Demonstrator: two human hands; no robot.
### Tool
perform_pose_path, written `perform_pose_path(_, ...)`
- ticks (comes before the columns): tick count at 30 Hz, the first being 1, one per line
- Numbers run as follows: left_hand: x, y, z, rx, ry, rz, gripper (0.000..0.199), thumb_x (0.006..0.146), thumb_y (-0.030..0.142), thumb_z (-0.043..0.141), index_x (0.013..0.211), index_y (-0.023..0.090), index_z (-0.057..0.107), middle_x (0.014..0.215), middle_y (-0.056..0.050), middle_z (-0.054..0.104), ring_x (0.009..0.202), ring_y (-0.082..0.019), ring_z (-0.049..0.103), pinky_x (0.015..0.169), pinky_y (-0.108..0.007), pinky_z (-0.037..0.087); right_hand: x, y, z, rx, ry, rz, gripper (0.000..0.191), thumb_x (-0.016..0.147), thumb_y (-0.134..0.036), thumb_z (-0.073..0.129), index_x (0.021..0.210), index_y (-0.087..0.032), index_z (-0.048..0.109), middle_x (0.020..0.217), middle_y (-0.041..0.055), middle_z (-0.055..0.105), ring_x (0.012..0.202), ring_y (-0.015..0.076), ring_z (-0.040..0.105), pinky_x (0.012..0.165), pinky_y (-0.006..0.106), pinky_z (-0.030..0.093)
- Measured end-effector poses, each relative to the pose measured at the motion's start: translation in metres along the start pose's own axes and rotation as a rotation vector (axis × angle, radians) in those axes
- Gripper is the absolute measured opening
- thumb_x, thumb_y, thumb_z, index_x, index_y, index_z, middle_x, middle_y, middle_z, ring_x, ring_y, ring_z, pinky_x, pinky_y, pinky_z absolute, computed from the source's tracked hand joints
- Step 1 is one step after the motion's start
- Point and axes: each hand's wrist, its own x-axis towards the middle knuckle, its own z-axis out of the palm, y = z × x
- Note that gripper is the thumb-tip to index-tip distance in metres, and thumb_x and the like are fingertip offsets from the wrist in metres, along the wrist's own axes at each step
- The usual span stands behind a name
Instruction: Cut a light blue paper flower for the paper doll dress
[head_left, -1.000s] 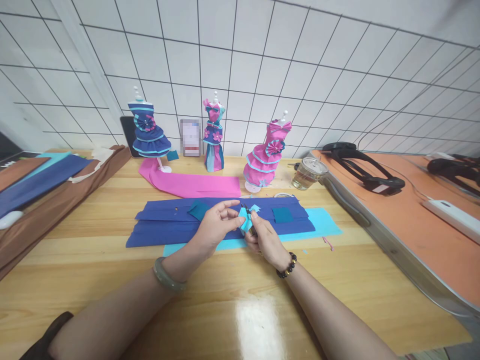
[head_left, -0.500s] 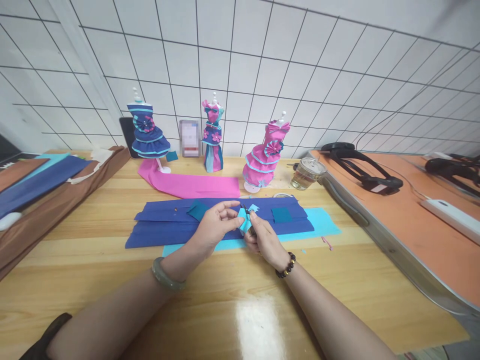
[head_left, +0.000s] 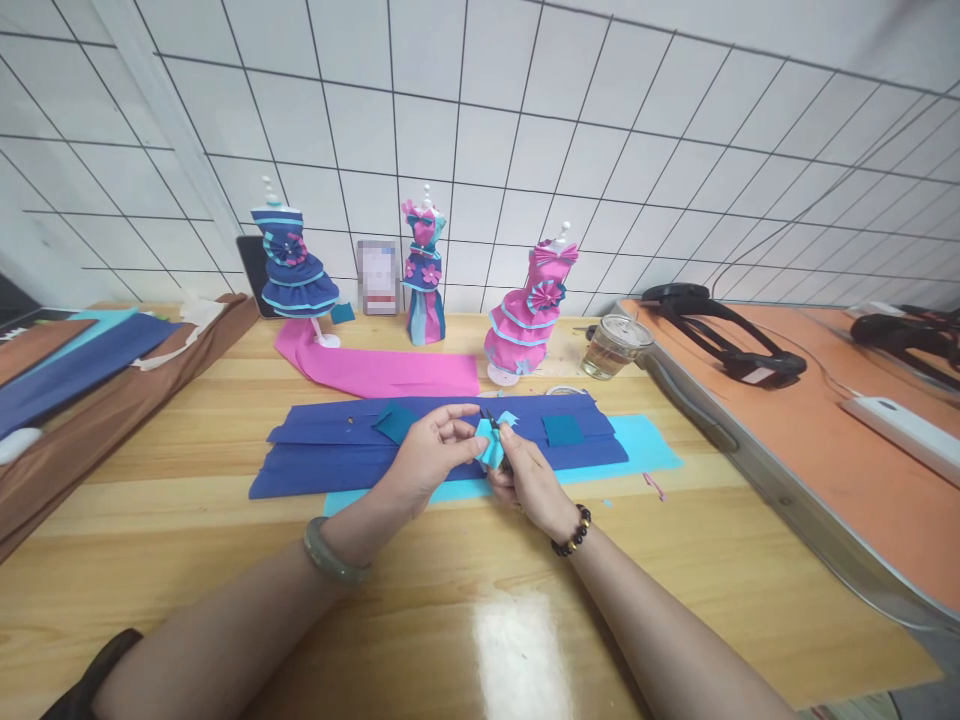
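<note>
Between thumb and fingers, my left hand pinches a small light-blue piece of crepe paper. My right hand is closed around a small dark-bladed cutting tool, probably scissors; its handle is hidden in the palm. The blades lie against the paper's upper edge, and another light-blue scrap shows just behind them. Both hands are above a folded dark-blue crepe paper strip, which lies over a light-blue strip. Teal squares rest on the dark-blue strip.
Three small dress forms in paper dresses stand at the back: blue, mixed and pink. Pink paper lies before them. A lidded glass stands right. Folded papers lie left; black headsets rest on the orange table.
The light-blue piece has turned slightly between my fingers and the blades have shifted a little at its edge. Both hands stay in nearly the same place.
</note>
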Motion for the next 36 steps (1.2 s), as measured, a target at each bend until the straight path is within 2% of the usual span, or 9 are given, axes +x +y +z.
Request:
perform_pose_path(13,-0.0002,0.0019,-0.0016,0.023,-0.015,0.005,0.043,0.064,0.022,0.067,0.103,0.015,0.052,0.072,0.0,0.056,0.065,-0.01,0.052,0.063,-0.023,0.041,-0.0003,-0.0012,-0.0015,-0.026,-0.014,-0.039,0.045,0.085,-0.052,0.029,0.055,-0.019,0.031,0.041,-0.0084,0.024,0.034,0.0043,0.02,0.033,0.019,0.018)
perform_pose_path(36,-0.0005,0.0031,-0.0019,0.025,-0.023,-0.002,0.044,0.062,0.023,0.068,0.102,0.014,0.053,0.072,-0.001,0.056,0.066,-0.011,0.053,0.063,-0.025,0.042,-0.0004,-0.0038,-0.0018,-0.004,-0.023,-0.007,0.041,0.085,-0.052,0.03,0.061,-0.019,0.035,0.042,-0.009,0.023,0.035,0.0047,0.019,0.033,0.019,0.017)
